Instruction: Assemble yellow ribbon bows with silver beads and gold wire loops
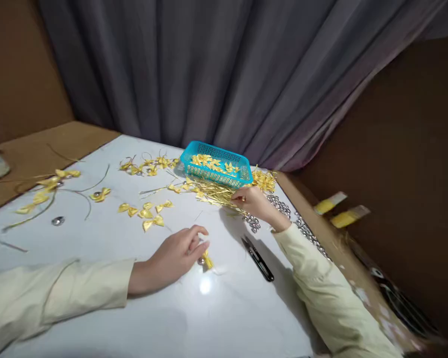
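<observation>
My left hand [173,253] rests over the white table, thumb and index finger apart and the other fingers curled. Just under its thumb lies a yellow ribbon bow [208,260] with a small silver bell [201,261]; no grip on it shows. My right hand [256,203] reaches forward, its fingertips pinched at the near right end of a pile of gold twist ties [214,193]. How many ties are between the fingers cannot be made out. Black thread snips [258,258] lie between my forearms, points facing away from me.
A blue plastic basket [216,175] holding yellow bows stands at the back. More bows [263,180] are heaped right of it. Silver bells [280,205] spread along the right edge. Loose bows [146,214] and finished-looking bows with cords [49,184] lie at left. A grey curtain [194,74] hangs behind.
</observation>
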Available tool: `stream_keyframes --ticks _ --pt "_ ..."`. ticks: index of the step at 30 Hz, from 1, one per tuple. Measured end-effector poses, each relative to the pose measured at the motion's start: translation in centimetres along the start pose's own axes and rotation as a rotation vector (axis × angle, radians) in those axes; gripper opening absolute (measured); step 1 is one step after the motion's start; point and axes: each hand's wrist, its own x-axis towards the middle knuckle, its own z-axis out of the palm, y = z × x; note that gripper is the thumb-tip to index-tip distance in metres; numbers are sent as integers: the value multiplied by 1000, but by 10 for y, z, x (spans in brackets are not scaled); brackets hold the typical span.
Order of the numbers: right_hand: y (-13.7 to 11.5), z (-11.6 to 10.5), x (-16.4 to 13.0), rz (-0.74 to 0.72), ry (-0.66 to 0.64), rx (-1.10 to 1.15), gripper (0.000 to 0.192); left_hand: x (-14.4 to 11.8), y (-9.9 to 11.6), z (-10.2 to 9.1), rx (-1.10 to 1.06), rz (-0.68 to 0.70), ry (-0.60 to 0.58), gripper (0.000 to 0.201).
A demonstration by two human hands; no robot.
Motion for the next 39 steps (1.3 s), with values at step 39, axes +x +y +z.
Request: stream_keyframes --ticks 39 --pt "21 21 14 281 46 637 47 9 -6 -5 -203 -20 29 28"
